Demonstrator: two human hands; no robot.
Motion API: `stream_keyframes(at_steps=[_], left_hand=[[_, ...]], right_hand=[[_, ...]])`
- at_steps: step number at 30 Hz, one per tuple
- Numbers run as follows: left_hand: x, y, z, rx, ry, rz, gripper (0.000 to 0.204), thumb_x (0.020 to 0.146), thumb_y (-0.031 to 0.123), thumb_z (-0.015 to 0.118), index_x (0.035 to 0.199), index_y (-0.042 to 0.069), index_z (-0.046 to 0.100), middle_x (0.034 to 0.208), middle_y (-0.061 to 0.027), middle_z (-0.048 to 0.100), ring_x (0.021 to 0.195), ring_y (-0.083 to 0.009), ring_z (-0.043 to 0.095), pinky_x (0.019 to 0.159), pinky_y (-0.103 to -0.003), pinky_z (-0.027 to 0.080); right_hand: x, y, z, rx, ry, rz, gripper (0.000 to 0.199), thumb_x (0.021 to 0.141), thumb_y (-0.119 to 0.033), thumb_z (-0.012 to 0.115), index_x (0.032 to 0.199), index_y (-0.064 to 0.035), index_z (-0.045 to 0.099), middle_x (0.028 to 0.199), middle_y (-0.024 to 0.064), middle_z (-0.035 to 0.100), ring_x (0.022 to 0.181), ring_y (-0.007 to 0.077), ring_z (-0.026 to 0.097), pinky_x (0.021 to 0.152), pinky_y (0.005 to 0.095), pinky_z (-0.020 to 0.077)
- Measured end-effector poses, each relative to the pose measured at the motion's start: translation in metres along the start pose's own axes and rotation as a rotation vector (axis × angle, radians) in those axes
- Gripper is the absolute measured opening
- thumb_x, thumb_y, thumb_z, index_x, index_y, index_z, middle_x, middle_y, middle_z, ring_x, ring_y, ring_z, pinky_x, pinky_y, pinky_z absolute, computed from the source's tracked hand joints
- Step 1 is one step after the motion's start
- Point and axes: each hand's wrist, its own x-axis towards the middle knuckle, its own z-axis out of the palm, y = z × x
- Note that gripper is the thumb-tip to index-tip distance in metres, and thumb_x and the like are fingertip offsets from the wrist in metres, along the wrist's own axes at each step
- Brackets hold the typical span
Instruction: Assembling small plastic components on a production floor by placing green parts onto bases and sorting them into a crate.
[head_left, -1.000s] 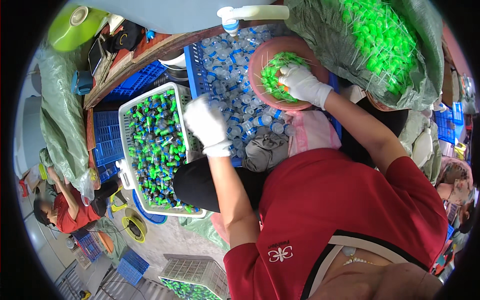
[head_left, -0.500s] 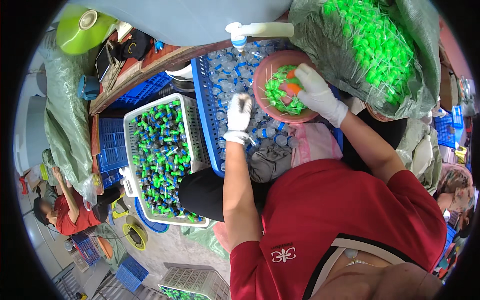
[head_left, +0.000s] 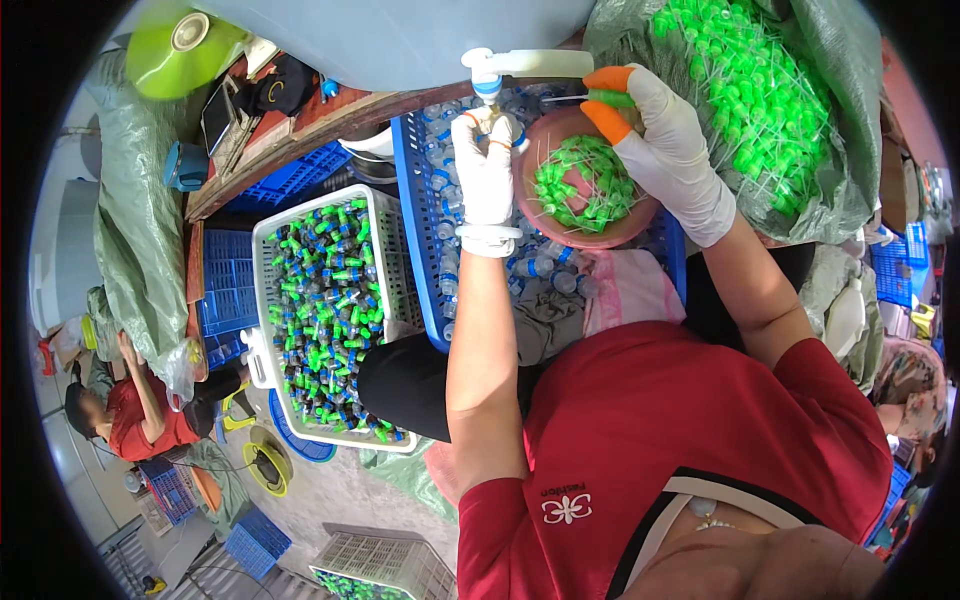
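Note:
My left hand (head_left: 485, 178), in a white glove, is closed at the tip of the white tap (head_left: 486, 68). A small clear bottle shows partly between its fingers, right under the spout; the fingers hide most of it. My right hand (head_left: 668, 150), gloved with orange finger covers, pinches a green cap (head_left: 612, 99) whose thin white tube points left toward the tap. Below that hand, a pink bowl (head_left: 540, 222) holds green caps with thin tubes (head_left: 590, 180). Beneath both hands, many clear bottles with blue bands (head_left: 535, 265) lie in a blue crate (head_left: 424, 255).
Left of my leg stands a white basket (head_left: 262, 235) of capped bottles. A green sack (head_left: 850, 90) at upper right is heaped with green caps. A large grey-blue container (head_left: 400, 40) carries the tap. Another person (head_left: 150, 415) sits at far left. A pink cloth (head_left: 640, 290) lies on my lap.
My left hand has moved up from above the crate to the tap. My right hand has risen out of the pink bowl, now with a green cap between its fingers.

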Motion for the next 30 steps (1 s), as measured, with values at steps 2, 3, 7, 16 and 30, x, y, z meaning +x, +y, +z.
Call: stream_keyframes(at_steps=[2, 3, 7, 16, 30], left_hand=[[-0.001, 0.008, 0.005, -0.163, 0.069, -0.153, 0.022, 0.098, 0.013, 0.061, 0.116, 0.004, 0.053, 0.095, -0.0032, 0.061, 0.083, -0.0110, 0.059, 0.078, -0.027, 0.051], [-0.001, 0.009, 0.005, -0.161, 0.070, -0.153, 0.022, 0.098, 0.013, 0.061, 0.116, 0.004, 0.053, 0.095, -0.0032, 0.061, 0.083, -0.0110, 0.059, 0.078, -0.027, 0.051], [0.001, 0.008, 0.007, -0.084, 0.068, 0.005, 0.033, 0.093, 0.003, 0.064, 0.124, 0.003, 0.053, 0.106, -0.0045, 0.061, 0.095, -0.0125, 0.059, 0.087, -0.028, 0.049], [0.000, -0.003, -0.002, -0.127, 0.044, 0.013, 0.037, 0.086, -0.005, 0.062, 0.122, 0.000, 0.053, 0.111, -0.0071, 0.059, 0.100, -0.0141, 0.056, 0.092, -0.029, 0.046], [0.000, -0.006, -0.003, -0.120, 0.059, 0.010, 0.038, 0.085, -0.006, 0.063, 0.121, 0.000, 0.053, 0.110, -0.0068, 0.059, 0.099, -0.0139, 0.056, 0.092, -0.029, 0.045]], right_hand=[[0.005, -0.003, -0.001, -0.003, 0.014, -0.016, 0.033, 0.079, -0.005, 0.078, 0.109, -0.0081, 0.064, 0.090, 0.0095, 0.069, 0.072, 0.0254, 0.066, 0.065, 0.0306, 0.0525], [0.008, -0.007, -0.001, -0.018, 0.012, 0.001, 0.033, 0.079, -0.005, 0.077, 0.110, -0.0084, 0.064, 0.091, 0.0089, 0.069, 0.073, 0.0255, 0.066, 0.066, 0.0308, 0.0525], [0.016, -0.009, 0.003, -0.013, 0.015, -0.023, 0.031, 0.083, -0.007, 0.074, 0.112, -0.0095, 0.063, 0.095, 0.0079, 0.069, 0.076, 0.0277, 0.066, 0.068, 0.0325, 0.0526], [0.008, -0.002, 0.002, -0.217, -0.127, -0.009, 0.023, 0.085, -0.011, 0.070, 0.108, -0.0102, 0.066, 0.094, 0.0100, 0.066, 0.078, 0.0320, 0.065, 0.066, 0.0369, 0.0520], [0.008, 0.000, 0.003, -0.210, -0.131, -0.013, 0.025, 0.084, -0.010, 0.070, 0.109, -0.0100, 0.066, 0.093, 0.0098, 0.066, 0.077, 0.0315, 0.065, 0.066, 0.0360, 0.0518]])
